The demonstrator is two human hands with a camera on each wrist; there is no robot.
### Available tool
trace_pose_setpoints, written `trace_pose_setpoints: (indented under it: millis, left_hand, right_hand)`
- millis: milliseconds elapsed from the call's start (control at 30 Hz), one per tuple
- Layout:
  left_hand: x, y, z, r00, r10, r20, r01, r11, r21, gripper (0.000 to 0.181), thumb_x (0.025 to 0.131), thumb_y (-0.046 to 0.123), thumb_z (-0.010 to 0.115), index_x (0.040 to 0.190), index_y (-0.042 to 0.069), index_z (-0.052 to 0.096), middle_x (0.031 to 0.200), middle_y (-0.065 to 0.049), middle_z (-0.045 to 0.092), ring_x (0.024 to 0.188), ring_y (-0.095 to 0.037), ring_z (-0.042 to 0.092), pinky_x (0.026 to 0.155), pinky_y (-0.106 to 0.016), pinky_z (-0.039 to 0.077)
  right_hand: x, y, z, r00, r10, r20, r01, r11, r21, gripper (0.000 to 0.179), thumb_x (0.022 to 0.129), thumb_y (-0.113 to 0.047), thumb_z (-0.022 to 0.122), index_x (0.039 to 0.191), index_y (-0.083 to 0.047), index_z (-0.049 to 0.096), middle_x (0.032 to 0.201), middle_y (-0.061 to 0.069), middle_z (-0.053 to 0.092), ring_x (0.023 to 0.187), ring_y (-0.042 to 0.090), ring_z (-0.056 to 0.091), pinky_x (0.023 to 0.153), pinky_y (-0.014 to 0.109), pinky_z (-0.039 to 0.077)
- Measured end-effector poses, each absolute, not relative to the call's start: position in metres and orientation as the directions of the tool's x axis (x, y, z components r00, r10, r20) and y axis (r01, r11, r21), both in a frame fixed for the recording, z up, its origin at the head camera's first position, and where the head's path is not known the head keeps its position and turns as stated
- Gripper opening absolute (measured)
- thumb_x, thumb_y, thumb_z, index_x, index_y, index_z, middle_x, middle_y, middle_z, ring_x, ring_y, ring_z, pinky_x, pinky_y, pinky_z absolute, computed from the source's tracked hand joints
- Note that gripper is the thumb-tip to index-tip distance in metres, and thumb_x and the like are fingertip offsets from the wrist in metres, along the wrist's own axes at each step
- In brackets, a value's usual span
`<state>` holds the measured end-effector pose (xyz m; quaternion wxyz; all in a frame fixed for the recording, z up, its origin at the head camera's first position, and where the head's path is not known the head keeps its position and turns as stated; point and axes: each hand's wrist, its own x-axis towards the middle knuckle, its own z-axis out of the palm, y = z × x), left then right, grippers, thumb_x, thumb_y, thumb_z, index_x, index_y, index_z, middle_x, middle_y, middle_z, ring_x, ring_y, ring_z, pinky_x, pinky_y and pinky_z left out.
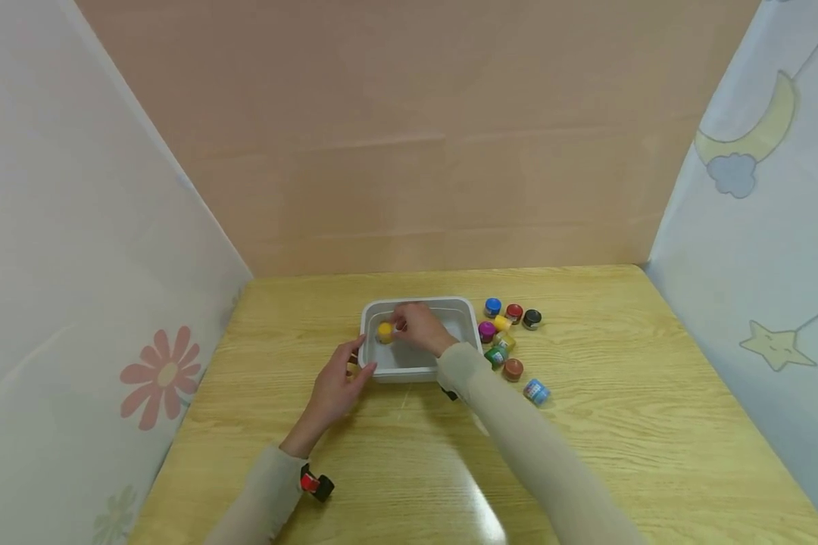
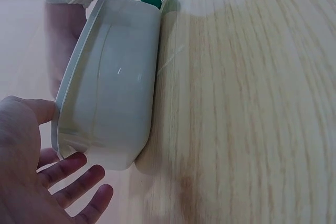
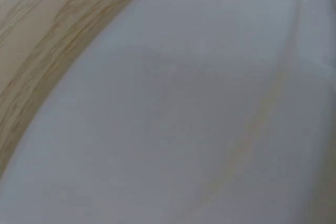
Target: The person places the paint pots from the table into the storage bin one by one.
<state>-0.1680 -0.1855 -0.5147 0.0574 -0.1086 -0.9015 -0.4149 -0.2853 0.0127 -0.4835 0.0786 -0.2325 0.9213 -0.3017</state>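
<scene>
The right hand (image 1: pixel 420 328) pinches the yellow-lidded jar (image 1: pixel 385 332) inside the white tray (image 1: pixel 405 376), the left hand (image 1: pixel 334 387) braces it with fingers spread, and the other jars (image 1: pixel 513 369) on the counter (image 1: pixel 654 439) apparently await loading.

Jars (image 1: pixel 513 370) sit on the table (image 1: pixel 627 393) right of the tub (image 1: pixel 404 372), one jar (image 1: pixel 385 332) inside it.

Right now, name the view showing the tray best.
Head: it shows the tray from above, with most of its inside. Left wrist shows its outer side; right wrist, only a blurred close-up.
</scene>
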Motion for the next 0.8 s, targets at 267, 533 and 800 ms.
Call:
trace_pose_setpoints:
  millis: [267,533,800]
  left_hand:
    - [-0.164,-0.189,-0.514,-0.972,0.134,0.191,0.233,0.624,0.746,0.059,0.104,0.031,0.065,0.154,0.008,0.045,0.13,-0.016,0.062,0.114,-0.028,0.061,0.091,-0.046,0.056]
    - [-0.164,-0.191,-0.515,-0.969,0.13,0.21,0.243,0.635,0.733,0.06,0.104,0.032,0.065,0.155,0.007,0.045,0.13,-0.014,0.062,0.114,-0.028,0.061,0.09,-0.045,0.057]
    - [-0.162,-0.19,-0.517,-0.976,0.11,0.19,0.216,0.64,0.737,0.06,0.104,0.033,0.065,0.155,0.009,0.044,0.132,-0.011,0.062,0.115,-0.027,0.06,0.091,-0.045,0.056]
  right_hand:
    - [-0.271,0.033,-0.457,-0.845,-0.531,0.065,-0.456,0.651,-0.607,0.027,0.097,-0.007,0.071,0.122,0.001,0.071,0.111,0.016,0.075,0.102,0.028,0.071,0.091,0.041,0.059]
    - [-0.261,0.093,-0.433,-0.89,-0.444,0.099,-0.394,0.644,-0.656,0.029,0.1,-0.011,0.069,0.127,-0.002,0.07,0.116,0.014,0.074,0.107,0.028,0.07,0.094,0.043,0.058]
    - [-0.269,0.173,-0.438,-0.948,-0.293,0.12,-0.292,0.663,-0.689,0.031,0.1,-0.009,0.067,0.13,0.0,0.067,0.122,0.022,0.07,0.108,0.036,0.069,0.09,0.048,0.06]
